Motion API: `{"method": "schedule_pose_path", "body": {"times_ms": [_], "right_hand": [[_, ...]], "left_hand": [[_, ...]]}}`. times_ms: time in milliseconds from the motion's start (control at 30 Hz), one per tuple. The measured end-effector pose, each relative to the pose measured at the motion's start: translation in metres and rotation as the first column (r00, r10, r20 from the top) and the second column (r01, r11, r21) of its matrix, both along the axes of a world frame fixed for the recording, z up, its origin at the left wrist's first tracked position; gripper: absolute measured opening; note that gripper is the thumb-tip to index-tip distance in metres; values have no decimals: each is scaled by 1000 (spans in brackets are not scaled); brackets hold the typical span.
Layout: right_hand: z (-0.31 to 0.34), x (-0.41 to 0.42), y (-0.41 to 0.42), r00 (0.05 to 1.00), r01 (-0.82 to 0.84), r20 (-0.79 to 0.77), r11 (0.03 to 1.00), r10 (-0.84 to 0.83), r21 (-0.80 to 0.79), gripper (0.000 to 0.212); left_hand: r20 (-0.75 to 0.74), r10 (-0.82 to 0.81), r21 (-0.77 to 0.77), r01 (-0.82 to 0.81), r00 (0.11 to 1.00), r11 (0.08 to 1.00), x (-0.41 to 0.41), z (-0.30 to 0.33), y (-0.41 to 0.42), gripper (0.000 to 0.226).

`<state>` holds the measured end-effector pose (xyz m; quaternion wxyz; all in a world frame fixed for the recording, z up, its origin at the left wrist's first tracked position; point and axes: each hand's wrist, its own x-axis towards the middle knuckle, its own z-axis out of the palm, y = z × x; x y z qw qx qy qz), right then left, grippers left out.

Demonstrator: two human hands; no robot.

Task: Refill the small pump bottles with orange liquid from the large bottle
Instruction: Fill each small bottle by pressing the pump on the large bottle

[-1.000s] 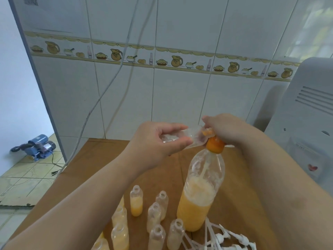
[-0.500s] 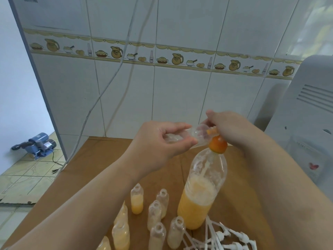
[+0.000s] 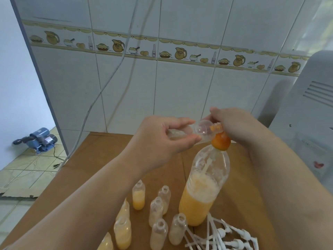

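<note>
A person works at a brown table (image 3: 93,177) set against a white tiled wall (image 3: 180,91) banded with a border of jugs and bowls, a pale grey appliance (image 3: 310,123) standing at the right edge. On the table stands the large bottle (image 3: 203,186), upright and roughly half full of orange liquid, its orange pump top (image 3: 221,141) raised between the two hands. The left hand (image 3: 162,141) grips a small clear bottle (image 3: 189,130), held on its side above the table with its mouth turned toward the pump top. The right hand (image 3: 237,125) is curled over the pump's nozzle where it meets that mouth; the fingers' exact hold is hidden. The hands sit close together, each clamped on its own item. Below them stand more small bottles (image 3: 156,210), uncapped, some holding orange liquid and others nearly clear. White pump heads (image 3: 227,237) lie heaped just right of the large bottle's base. A blue water pump (image 3: 38,139) rests on the tiled floor at far left.
</note>
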<state>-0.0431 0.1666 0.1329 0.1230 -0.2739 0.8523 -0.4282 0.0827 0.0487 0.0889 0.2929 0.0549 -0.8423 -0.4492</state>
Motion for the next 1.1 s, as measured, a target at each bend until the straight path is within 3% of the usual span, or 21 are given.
{"method": "schedule_pose_path", "body": {"times_ms": [167,300,467,633,767,833,933,1100], "right_hand": [[-5,-4,-8,994,104,-37,994,-103,23,46],[-5,-2,-9,997,76,30,997,-75,-4,40],[1,-3,-4,998,57,-35,998,-56,14,45],[-3,1,-7,993,41,115,998,-34,-55,37],[-2,1,-5,997,62,53,998,-62,2,35],[3,3,-3,997,55,49,997,-52,-45,30],[3,0,-3,998,40,47,995,-36,-90,35],[-10,-8,-8,996,92,-18,995,-93,-29,39]], "left_hand": [[18,15,7,-15,1000,1000,-6,-7,-3,41],[49,19,36,-21,999,999,-7,-8,-4,38],[-9,32,-51,-33,999,998,-2,2,-2,39],[48,23,-8,-22,999,1000,-8,-7,-5,44],[69,4,-8,-3,998,1000,-7,-7,-5,49],[44,5,-12,-4,999,1000,-5,-4,-4,49],[-2,6,-32,-6,1000,999,-4,-2,-3,48],[13,23,-61,-22,1000,998,-10,-9,-3,46]]}}
